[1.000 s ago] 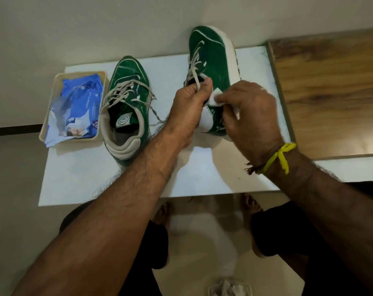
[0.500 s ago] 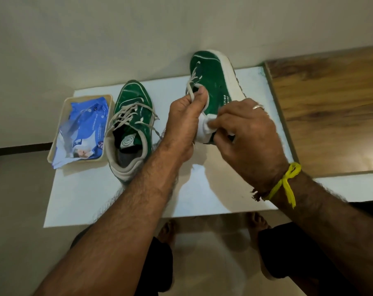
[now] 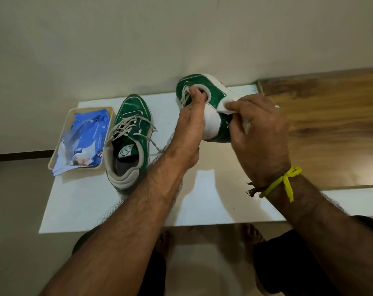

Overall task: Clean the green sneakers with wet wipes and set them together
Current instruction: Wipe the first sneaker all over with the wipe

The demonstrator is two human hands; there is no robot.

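Held sneaker (image 3: 213, 97) — toe away, tilted

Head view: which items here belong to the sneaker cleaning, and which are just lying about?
In the job:
held sneaker, gripped by left hand
white wipe, pinched by right hand
second sneaker on the white board
blue wipes pack in its beige tray

Lying about:
wooden surface

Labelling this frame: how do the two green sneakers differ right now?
The left sneaker lies flat on the white board, untouched; the right sneaker is gripped by the left hand and tilted on its side. The right hand presses a wipe against the right sneaker only. Both are green with pale laces.
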